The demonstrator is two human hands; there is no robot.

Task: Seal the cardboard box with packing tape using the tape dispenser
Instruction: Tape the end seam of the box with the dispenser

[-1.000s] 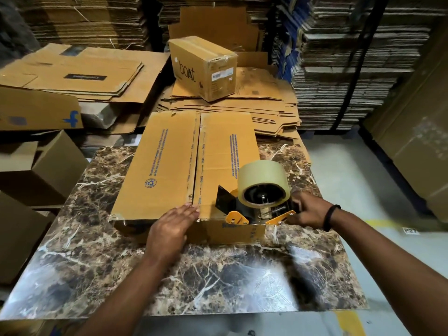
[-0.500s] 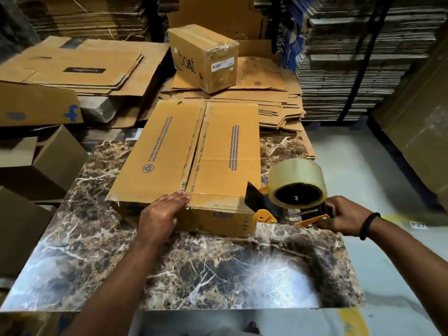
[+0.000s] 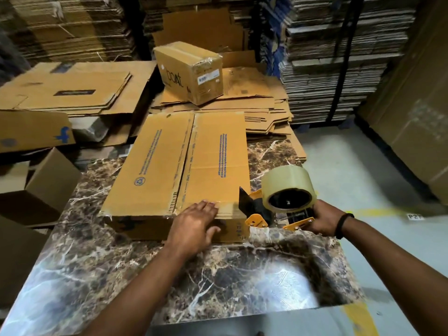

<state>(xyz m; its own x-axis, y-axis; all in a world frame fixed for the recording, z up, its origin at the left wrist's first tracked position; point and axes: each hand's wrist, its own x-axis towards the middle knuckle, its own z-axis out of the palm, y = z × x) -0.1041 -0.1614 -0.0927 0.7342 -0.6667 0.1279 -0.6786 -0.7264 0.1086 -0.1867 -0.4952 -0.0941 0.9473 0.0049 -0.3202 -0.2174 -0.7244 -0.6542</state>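
A long cardboard box lies on the marble-patterned counter, its two top flaps closed and meeting along a seam that runs away from the person. The box sits at the far half of the counter, with its far end reaching past the counter's back edge.

The left hand lies flat and open over the near edge of the box, fingers spread on the top of the right flap and the palm draped over the front face. It grips nothing; it only presses on the cardboard.

The right hand is closed around the handle of the tape dispenser, which is just beside the near right corner of the box. The dispenser's black blade end points toward that corner, and its orange parts show below. A large roll of clear tape sits on the dispenser. A crumpled bit of clear tape hangs under the dispenser's front, touching the counter by the box corner. A black band circles the right wrist.

Behind the counter, a smaller sealed box with a white label rests on a heap of flattened cardboard. Tall stacks of flat cardboard sheets fill the background, and open boxes stand to the left of the counter.
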